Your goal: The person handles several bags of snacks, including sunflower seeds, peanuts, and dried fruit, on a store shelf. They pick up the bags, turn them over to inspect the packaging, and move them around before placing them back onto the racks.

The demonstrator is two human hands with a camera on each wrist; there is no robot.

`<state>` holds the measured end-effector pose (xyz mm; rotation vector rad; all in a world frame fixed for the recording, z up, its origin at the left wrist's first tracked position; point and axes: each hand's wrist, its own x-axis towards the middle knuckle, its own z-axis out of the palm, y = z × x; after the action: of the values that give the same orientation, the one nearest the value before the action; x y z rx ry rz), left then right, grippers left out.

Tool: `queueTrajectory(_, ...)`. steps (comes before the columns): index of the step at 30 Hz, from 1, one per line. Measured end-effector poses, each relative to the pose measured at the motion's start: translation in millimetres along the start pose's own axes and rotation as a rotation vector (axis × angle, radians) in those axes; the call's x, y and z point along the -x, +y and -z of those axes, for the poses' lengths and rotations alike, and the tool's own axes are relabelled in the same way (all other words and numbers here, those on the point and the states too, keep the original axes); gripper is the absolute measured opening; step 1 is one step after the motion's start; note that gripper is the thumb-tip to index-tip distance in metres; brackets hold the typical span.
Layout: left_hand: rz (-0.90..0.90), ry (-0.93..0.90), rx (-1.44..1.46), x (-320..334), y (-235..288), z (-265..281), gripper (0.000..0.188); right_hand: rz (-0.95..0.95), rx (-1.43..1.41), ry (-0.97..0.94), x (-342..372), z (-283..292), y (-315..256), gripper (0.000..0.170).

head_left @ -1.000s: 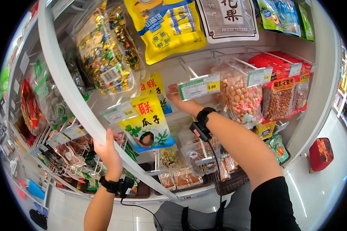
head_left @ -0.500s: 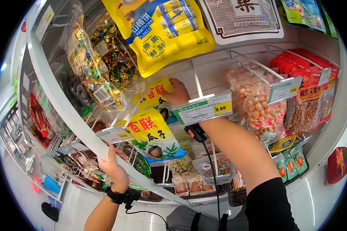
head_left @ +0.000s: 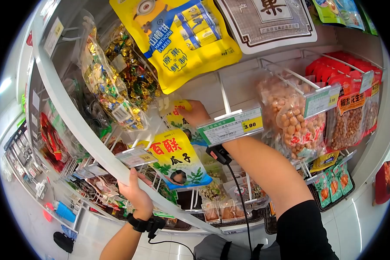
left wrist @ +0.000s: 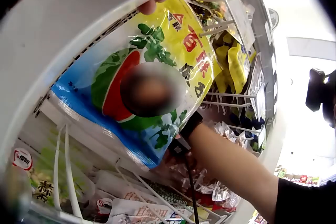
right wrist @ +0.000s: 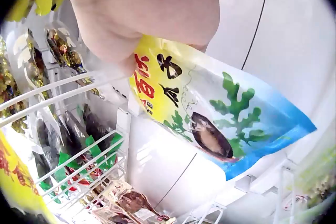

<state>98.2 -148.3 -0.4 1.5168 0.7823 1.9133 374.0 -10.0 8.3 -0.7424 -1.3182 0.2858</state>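
In the head view my right hand, partly behind a price tag, grips the top of the rear yellow seed packet. The right wrist view shows this hand pinching the packet's yellow end, its blue end hanging out to the right. My left hand holds the curved white shelf edge; in the left wrist view its fingertips show beside a front seed packet. That front packet hangs just right of the left hand in the head view.
Gold-wrapped candy bags and a yellow hawthorn pouch hang above. Bags of nuts and red peanut packets hang on hooks to the right. Below are smaller packets. A red stool stands on the floor.
My right hand has moved left from behind the price tag onto the rear packet's top and taken hold. The left hand stays on the shelf edge. The head view has shifted closer.
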Motion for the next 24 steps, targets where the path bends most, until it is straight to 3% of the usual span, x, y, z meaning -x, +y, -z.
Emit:
queueTrajectory(3, -0.024, -0.012, 0.014, -1, -3, 3, 0.029, -0.139, -0.028, 0.058, 10, -5, -39, 0.028)
queueTrajectory(8, -0.016, -0.028, 0.02, -3, -6, 6, 0.029, -0.088, 0.048, 0.057, 15, -4, -53, 0.031)
queueTrajectory(12, -0.003, -0.04, 0.018, -2, -5, 7, 0.029, -0.05, -0.098, -0.142, 29, 6, -72, 0.03)
queueTrajectory(19, -0.011, -0.042, 0.049, -2, -4, 4, 0.026, -0.268, -0.226, -0.318, 43, 6, -99, 0.032)
queueTrajectory(21, -0.012, -0.038, 0.047, -1, -2, 4, 0.026, -0.066, -0.14, -0.357, 49, 7, -108, 0.032)
queueTrajectory(24, 0.009, -0.032, 0.05, 0, -2, 3, 0.026, -0.123, -0.221, -0.391, 56, 6, -126, 0.031)
